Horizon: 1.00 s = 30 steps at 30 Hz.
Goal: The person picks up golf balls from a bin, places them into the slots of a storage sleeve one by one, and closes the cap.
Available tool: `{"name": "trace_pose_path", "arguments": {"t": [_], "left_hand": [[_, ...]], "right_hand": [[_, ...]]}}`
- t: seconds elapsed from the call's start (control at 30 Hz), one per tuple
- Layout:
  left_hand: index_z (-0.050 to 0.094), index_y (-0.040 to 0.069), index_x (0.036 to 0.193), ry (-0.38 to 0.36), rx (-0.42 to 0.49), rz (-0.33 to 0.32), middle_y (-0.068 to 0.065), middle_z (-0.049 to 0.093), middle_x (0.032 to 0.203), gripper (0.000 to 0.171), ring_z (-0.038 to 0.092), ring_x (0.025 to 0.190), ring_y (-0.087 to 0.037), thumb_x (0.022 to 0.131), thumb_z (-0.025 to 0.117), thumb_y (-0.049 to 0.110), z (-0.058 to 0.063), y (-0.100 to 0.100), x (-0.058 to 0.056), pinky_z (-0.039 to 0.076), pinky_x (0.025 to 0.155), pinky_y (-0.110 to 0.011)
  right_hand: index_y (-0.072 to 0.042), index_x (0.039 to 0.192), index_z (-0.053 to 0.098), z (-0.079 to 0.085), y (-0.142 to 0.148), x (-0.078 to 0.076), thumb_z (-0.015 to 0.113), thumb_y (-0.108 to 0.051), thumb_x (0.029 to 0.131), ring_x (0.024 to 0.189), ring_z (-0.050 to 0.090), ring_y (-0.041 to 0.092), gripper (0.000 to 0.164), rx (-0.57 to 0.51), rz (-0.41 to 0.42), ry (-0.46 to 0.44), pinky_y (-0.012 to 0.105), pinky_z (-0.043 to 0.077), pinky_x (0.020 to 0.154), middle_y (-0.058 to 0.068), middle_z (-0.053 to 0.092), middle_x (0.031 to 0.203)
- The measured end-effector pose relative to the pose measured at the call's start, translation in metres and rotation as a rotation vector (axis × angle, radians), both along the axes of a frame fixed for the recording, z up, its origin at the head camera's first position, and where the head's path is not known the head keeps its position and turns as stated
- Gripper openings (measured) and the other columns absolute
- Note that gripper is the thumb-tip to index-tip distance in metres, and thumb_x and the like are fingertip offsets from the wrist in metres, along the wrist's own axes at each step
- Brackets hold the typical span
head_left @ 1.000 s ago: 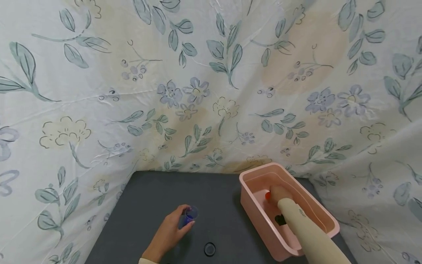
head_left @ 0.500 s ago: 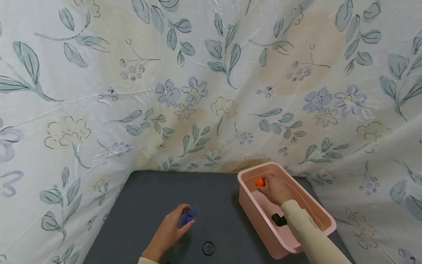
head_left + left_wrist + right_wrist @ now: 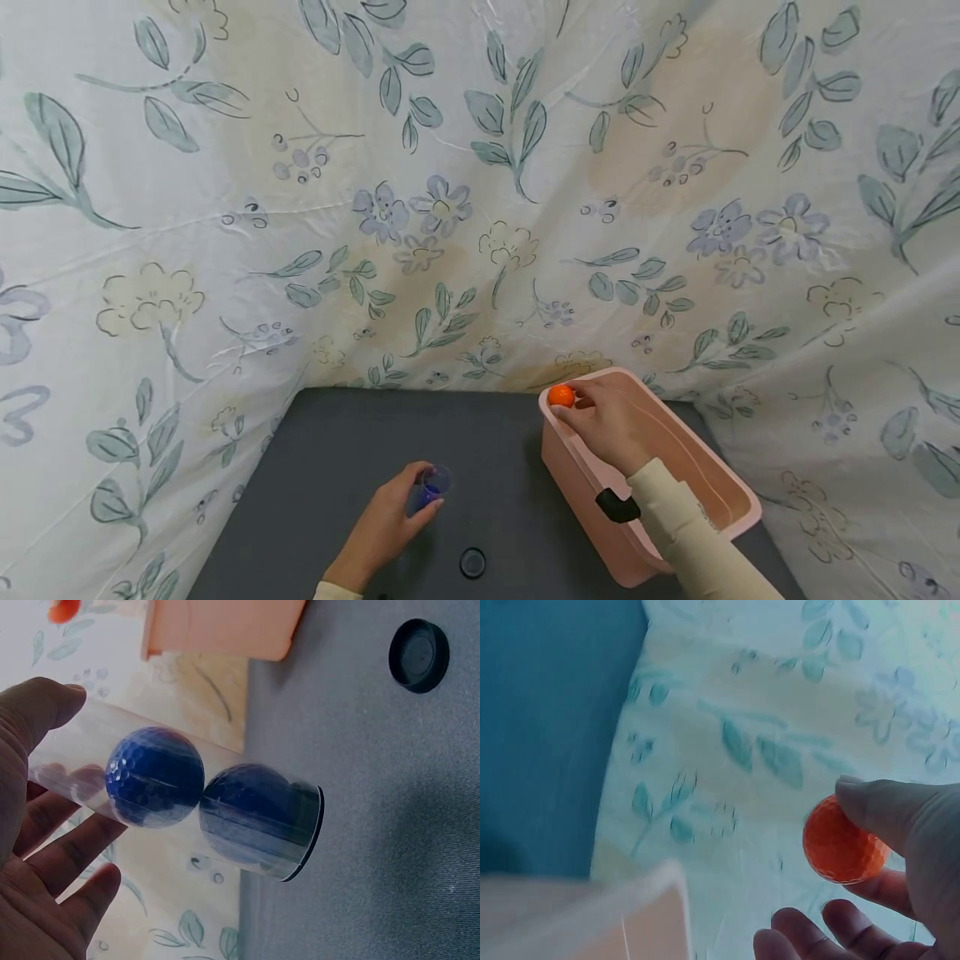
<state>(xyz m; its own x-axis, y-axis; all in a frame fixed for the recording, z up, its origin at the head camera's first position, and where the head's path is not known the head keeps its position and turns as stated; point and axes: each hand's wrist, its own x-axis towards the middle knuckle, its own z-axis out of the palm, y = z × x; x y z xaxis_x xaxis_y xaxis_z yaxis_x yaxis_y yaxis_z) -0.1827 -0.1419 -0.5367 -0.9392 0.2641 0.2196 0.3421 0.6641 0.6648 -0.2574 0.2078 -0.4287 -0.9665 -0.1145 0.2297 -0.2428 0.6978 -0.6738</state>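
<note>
My left hand grips a clear plastic tube near its upper end. Two blue golf balls, an upper blue ball and a lower blue ball, sit inside it, and a dark cap closes the bottom end. My right hand pinches an orange golf ball between thumb and finger, over the far left corner of a pink bin. In the right wrist view the orange ball shows its dimples, with the other fingers loosely bent below it.
A round black cap lies on the dark grey table, between the left hand and the bin. Floral cloth hangs behind the table and along both sides. The black wrist camera overlaps the bin's left rim in the head view.
My right hand has risen from inside the bin with the orange golf ball and moved left to the rim. The left hand holds the tube in the same place.
</note>
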Motion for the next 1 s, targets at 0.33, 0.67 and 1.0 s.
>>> {"name": "trace_pose_path", "arguments": {"t": [0.33,0.67,1.0], "left_hand": [[0.058,0.013,0.134,0.021,-0.011,-0.016,-0.004,0.070,0.126,0.048,0.070,0.112,-0.021,0.097,0.075,0.037,0.001,-0.002,0.001,0.060,0.089,-0.041],[0.058,0.012,0.134,0.035,-0.007,-0.019,-0.005,0.070,0.124,0.047,0.070,0.111,-0.020,0.095,0.078,0.031,-0.001,-0.003,0.004,0.061,0.089,-0.041],[0.057,0.013,0.133,0.032,0.005,-0.015,-0.006,0.071,0.124,0.046,0.070,0.108,-0.021,0.095,0.078,0.028,-0.001,0.000,0.006,0.061,0.090,-0.043]], "right_hand": [[-0.014,0.131,0.070,-0.004,-0.040,0.022,0.081,-0.032,0.091,0.096,0.068,0.020,0.045,-0.196,0.095,-0.060,0.026,0.059,0.079,0.007,0.070,0.120],[-0.016,0.127,0.072,-0.018,-0.069,0.035,0.082,-0.031,0.090,0.095,0.070,0.016,0.041,-0.234,0.167,-0.081,0.022,0.059,0.077,0.006,0.068,0.118],[-0.021,0.127,0.072,-0.040,-0.097,0.044,0.078,-0.045,0.091,0.096,0.070,0.014,0.043,-0.180,0.242,-0.122,0.021,0.059,0.077,0.002,0.065,0.113]]}}
